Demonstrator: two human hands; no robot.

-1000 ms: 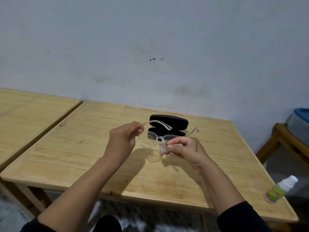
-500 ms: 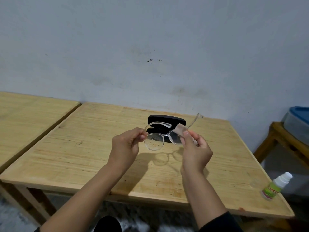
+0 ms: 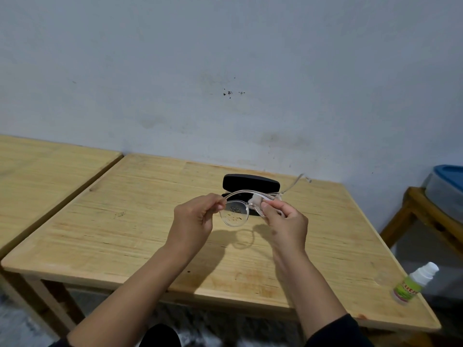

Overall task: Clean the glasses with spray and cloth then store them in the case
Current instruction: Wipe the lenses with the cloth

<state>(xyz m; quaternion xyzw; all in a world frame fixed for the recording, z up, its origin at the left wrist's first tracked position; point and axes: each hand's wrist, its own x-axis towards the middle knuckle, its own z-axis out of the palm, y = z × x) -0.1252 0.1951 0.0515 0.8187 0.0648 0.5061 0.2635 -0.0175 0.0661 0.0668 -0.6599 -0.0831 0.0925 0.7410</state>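
Clear-framed glasses (image 3: 234,214) hang in the air above the wooden table (image 3: 130,234), temples unfolded. My left hand (image 3: 195,221) pinches the frame at its left hinge. My right hand (image 3: 285,221) pinches a small pale cloth (image 3: 255,202) against the right lens, which it hides. Droplets speckle the left lens. Behind the glasses an open black case (image 3: 250,182) lies on the table. A small spray bottle (image 3: 413,284) with a white cap and green label stands near the table's right front corner.
A second wooden table (image 3: 45,171) adjoins on the left. At the far right a wooden stand (image 3: 426,216) carries a grey bin with a blue lid (image 3: 448,181). A grey wall rises behind the table.
The right hand brought the cloth up from under the glasses onto the right lens and now presses it lower across that lens. The left hand kept its pinch.
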